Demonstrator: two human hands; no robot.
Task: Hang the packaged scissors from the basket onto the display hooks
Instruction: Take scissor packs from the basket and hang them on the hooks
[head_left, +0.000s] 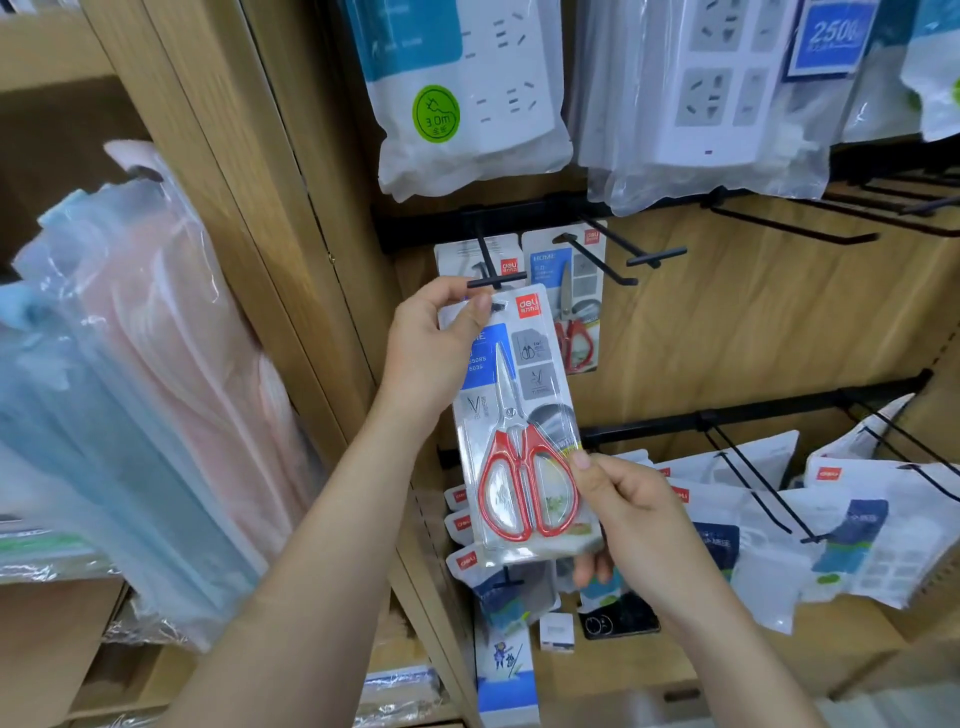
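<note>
A wooden display panel (753, 322) carries two black rails. On the upper rail (415, 228), near 12 o'clock, the leftmost hook (488, 260) bears a scissors pack (462, 254). The next hook (597, 261), toward 3 o'clock, bears a second pack (576, 291). Power strip bags (467, 130) hang higher up. The lower rail (769, 408), toward 4 o'clock, holds white pouches (769, 519) on its hooks. At 6 o'clock the bottom shelf (675, 660) bears a small white box (557, 631) beside a dark flat device (621, 621).
</note>
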